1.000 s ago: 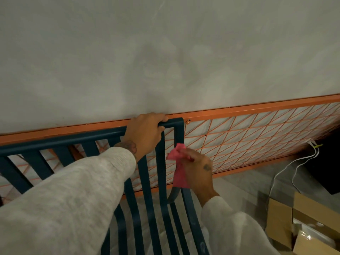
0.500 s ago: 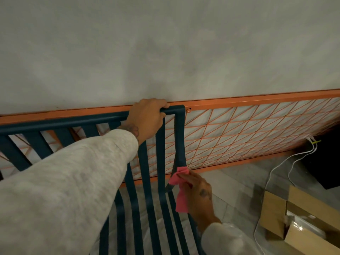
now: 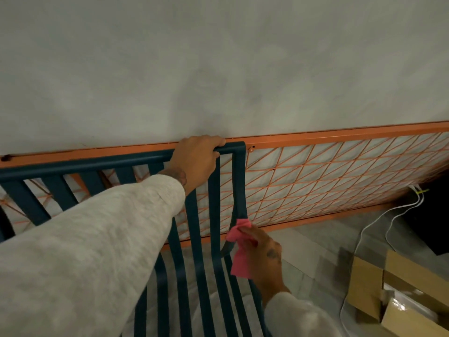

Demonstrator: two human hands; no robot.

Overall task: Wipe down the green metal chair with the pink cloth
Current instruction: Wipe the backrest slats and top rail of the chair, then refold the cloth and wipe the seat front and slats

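Observation:
The dark green metal chair point(image 3: 239, 181) has a slatted back that curves down into the seat, filling the lower left of the view. My left hand point(image 3: 195, 158) grips the chair's top rail near its right corner. My right hand point(image 3: 263, 254) holds the pink cloth point(image 3: 239, 249) bunched against the rightmost upright, low down where the back bends into the seat. Part of the cloth hangs below my fingers.
An orange wire-mesh panel point(image 3: 340, 176) leans on the grey wall point(image 3: 218, 69) right behind the chair. Open cardboard boxes point(image 3: 393, 293) sit on the floor at the lower right, with white cables point(image 3: 379, 220) running past a dark object in the corner.
My right hand has slid the cloth down the rightmost upright, from near the top rail to the bend by the seat. My left hand has kept its grip on the top rail.

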